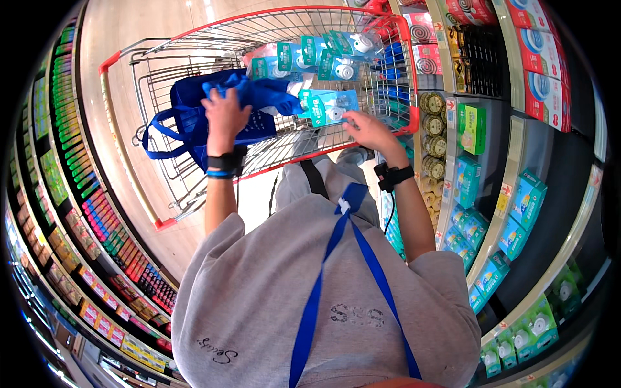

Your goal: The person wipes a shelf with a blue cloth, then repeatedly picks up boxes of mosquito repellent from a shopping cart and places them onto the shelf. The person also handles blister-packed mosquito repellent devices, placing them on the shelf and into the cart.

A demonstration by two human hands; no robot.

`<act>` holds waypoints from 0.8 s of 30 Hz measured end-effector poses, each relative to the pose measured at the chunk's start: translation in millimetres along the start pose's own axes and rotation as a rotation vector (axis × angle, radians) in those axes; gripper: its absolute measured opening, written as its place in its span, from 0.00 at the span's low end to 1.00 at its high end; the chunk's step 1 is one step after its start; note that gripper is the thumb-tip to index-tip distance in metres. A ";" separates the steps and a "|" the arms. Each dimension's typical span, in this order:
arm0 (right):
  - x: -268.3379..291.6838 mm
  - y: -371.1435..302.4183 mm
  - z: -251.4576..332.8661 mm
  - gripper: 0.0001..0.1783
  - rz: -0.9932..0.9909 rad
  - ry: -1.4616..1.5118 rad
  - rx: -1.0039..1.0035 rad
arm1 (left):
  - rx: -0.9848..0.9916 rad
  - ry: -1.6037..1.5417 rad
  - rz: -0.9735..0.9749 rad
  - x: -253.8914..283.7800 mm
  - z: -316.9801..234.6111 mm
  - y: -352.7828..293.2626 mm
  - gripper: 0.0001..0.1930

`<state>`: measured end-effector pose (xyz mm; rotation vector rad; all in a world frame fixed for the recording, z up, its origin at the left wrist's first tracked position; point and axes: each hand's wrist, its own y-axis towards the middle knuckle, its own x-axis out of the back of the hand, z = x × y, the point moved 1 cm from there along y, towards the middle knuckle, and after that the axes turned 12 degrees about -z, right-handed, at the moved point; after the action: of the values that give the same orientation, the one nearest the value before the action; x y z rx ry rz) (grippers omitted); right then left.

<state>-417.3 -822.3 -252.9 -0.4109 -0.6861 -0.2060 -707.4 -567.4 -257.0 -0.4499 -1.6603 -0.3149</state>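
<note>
My left hand (226, 118) is closed over a bunched blue cloth (268, 96), its fingers bent into the folds. Beneath lies a dark blue shopping bag (187, 119) with loop handles, inside the cart near its handle end. With thumb and fingers, my right hand (372, 134) pinches the near corner of a teal-and-clear blister pack (334, 107) that shows a round white device. Further back in the cart, several similar blister packs (304, 55) lie overlapping. Both wrists wear dark bands.
The wire shopping cart (259, 16) with red rims stands right in front of me. Shelves with boxes (475, 129), round tins (433, 123) and hanging packs (537, 323) rise close on my right. Another shelf of colourful goods (84, 174) runs along the left, across the floor (110, 39).
</note>
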 end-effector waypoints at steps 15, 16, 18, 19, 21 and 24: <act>-75.0 133.3 -123.3 0.45 0.438 -0.415 -0.032 | -0.357 -0.613 0.532 -405.9 -91.7 -30.7 0.14; -89.8 135.7 -134.5 0.47 0.369 -0.437 -0.004 | -0.253 -0.647 0.516 -400.5 -97.5 -33.4 0.20; -112.4 144.4 -153.1 0.57 0.304 -0.479 0.000 | -0.131 -0.726 0.444 -391.9 -108.1 -42.0 0.21; -118.6 149.2 -156.7 0.58 0.326 -0.519 -0.006 | -0.064 -0.761 0.404 -394.6 -107.6 -44.6 0.21; -128.0 154.6 -166.6 0.62 0.362 -0.599 -0.024 | 0.522 -0.996 0.721 -421.3 -103.1 -36.0 0.20; -129.3 165.3 -164.0 0.56 0.421 -0.641 0.000 | 1.677 -1.553 0.872 -514.0 -98.5 -54.3 0.17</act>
<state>-369.3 -737.9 -501.0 -0.6186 -1.2047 0.3433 -595.0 -716.9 -748.8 0.0637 -2.1116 2.4394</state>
